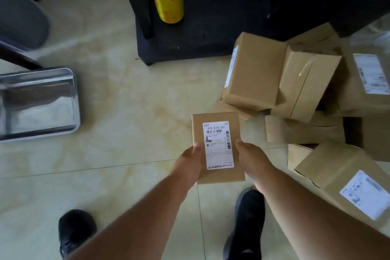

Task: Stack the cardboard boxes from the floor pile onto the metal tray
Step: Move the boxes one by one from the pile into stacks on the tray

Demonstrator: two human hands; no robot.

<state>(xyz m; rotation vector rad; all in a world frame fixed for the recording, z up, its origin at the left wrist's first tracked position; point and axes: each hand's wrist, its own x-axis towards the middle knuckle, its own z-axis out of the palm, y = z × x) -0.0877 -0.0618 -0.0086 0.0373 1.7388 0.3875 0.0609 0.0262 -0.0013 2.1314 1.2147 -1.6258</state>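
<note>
The left hand (pixel 186 164) and right hand (pixel 252 162) grip one labelled cardboard box (pixel 217 148) by its sides, above the floor. The box pile (pixel 306 91) lies to the right; the metal tray (pixel 38 103) sits bare, well apart on the left.

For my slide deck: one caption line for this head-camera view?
Both hands, left hand and right hand, hold a labelled cardboard box between the floor pile and the empty metal tray.

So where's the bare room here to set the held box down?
The metal tray is bare inside. Open floor lies between it, the black stand and the box pile. It is crowded at right, where boxes overlap. Both hands grip the labelled box.
</note>
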